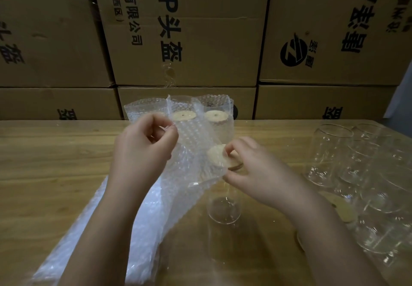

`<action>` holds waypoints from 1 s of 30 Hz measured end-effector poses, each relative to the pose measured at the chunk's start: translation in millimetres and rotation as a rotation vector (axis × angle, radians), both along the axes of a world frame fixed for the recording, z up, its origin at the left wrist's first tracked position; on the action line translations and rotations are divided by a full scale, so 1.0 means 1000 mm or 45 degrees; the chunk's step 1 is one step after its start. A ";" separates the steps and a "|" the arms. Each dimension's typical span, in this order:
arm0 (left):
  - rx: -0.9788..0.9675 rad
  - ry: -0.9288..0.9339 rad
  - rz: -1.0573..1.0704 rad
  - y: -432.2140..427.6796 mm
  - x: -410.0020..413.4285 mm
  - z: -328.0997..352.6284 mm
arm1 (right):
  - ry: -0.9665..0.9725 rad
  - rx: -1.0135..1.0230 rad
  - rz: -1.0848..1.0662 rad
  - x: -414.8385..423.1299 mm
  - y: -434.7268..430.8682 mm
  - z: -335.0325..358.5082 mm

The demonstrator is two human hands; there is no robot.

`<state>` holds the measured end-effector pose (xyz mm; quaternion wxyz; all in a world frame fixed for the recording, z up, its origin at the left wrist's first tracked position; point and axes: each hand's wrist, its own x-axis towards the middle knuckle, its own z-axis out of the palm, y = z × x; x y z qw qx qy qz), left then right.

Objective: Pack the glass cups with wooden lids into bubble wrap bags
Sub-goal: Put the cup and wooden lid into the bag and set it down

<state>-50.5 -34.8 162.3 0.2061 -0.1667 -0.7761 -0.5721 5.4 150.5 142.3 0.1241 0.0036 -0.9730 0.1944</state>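
The right hand (pixel 252 169) is holding a glass cup (pixel 223 207) at its top end, with the thumb and fingers curling round the rim where the wooden lid (pixel 219 157) is sitting. The cup is tilting. Its long axis is running from the base, which is pointing down toward the person, up to the lid end, which is pointing away and a little to the left. This lid end is entering the mouth of a bubble wrap bag (pixel 194 149), so part of the lid is showing through the film, while the glass body is lying outside the bag.

Up and to the left of the cup, the left hand (pixel 145 147) is pinching the upper edge of this bag between the thumb and the fingertips. The bag is hanging from the pinch down toward the cup.

Left of the cup, a pile of flat bags (pixel 124 223) is lying on the desk (pixel 44 163), partly under the left forearm. Behind the cup, three packed cups (pixel 214 116) are standing upright in their bags, and two of their lids are showing. Right of the cup, several empty glasses (pixel 334 152) are standing together, with a loose lid (pixel 343 207) lying among them. Far behind the cup, cardboard boxes (pixel 200 40) are forming a wall.
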 end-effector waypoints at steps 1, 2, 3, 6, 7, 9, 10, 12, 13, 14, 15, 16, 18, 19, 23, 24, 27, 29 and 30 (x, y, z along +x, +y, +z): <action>0.017 -0.006 -0.004 -0.002 -0.001 0.000 | 0.013 -0.006 -0.015 -0.003 0.000 -0.003; 0.031 -0.010 -0.007 -0.003 -0.002 0.000 | 0.016 -0.016 -0.034 -0.005 -0.001 -0.005; 0.042 -0.012 -0.006 -0.003 -0.003 0.000 | 0.017 -0.015 -0.048 -0.006 0.001 -0.007; 0.046 -0.014 0.009 -0.004 -0.005 -0.001 | -0.042 0.029 -0.039 -0.007 0.004 -0.010; 0.047 -0.018 0.012 -0.004 -0.005 -0.001 | -0.040 0.032 -0.037 -0.007 0.004 -0.011; 0.050 -0.018 0.012 -0.005 -0.006 -0.001 | -0.010 0.024 -0.039 -0.007 0.005 -0.011; 0.050 -0.016 0.015 -0.005 -0.006 -0.001 | 0.003 0.024 -0.041 -0.006 0.006 -0.010; 0.044 -0.011 0.026 -0.006 -0.007 -0.002 | 0.034 0.007 -0.077 -0.004 0.009 -0.005; 0.043 -0.011 0.030 -0.006 -0.007 -0.002 | 0.068 -0.027 -0.114 -0.003 0.011 -0.001; 0.043 -0.016 0.032 -0.006 -0.008 -0.002 | 0.123 -0.078 -0.159 -0.001 0.014 0.005; 0.041 -0.024 0.032 -0.006 -0.008 -0.003 | 0.194 -0.146 -0.206 0.001 0.017 0.011; 0.036 -0.029 0.031 -0.006 -0.008 -0.003 | 0.282 -0.224 -0.253 0.003 0.019 0.018; 0.025 -0.032 0.025 -0.005 -0.009 -0.004 | 0.496 -0.378 -0.330 0.008 0.022 0.032; 0.016 -0.030 0.023 -0.004 -0.009 -0.005 | 0.615 -0.454 -0.336 0.012 0.023 0.038; -0.013 -0.018 0.018 -0.002 -0.008 -0.006 | 0.948 -0.832 -0.159 0.034 0.019 0.053; -0.014 -0.014 0.019 -0.001 -0.008 -0.006 | 0.968 -0.930 -0.090 0.038 0.018 0.055; -0.017 -0.002 0.022 -0.001 -0.008 -0.006 | 0.865 -1.146 0.071 0.045 0.021 0.055; -0.008 -0.006 0.013 0.000 -0.008 -0.006 | 0.747 -1.096 0.105 0.047 0.020 0.055; -0.017 -0.008 0.012 0.000 -0.009 -0.006 | 0.706 -1.035 0.102 0.047 0.019 0.055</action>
